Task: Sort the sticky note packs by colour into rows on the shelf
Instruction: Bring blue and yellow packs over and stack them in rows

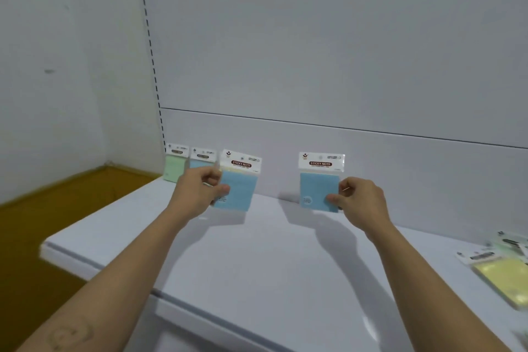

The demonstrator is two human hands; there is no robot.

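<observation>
Forearms, left (120, 274) and right (428, 274), extend forward over the white shelf (257, 260). At far left, a green pack (174, 171) and a rear blue pack (198, 163) stand side by side against the back panel (314, 66). Left hand (200, 194), fingers curled, pinches the left blue pack (241, 191) by its left edge and holds it upright; the header reads "STICKY NOTE". Right hand (360, 200) pinches the right blue pack (317, 188) by its right edge, upright, with the same header. A yellow pack (503, 277) lies flat at the shelf's right end, its label blurred.

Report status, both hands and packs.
Left hand pinches left blue pack; right hand pinches right blue pack. Both upright near back panel. Yellow pack lies far right.
</observation>
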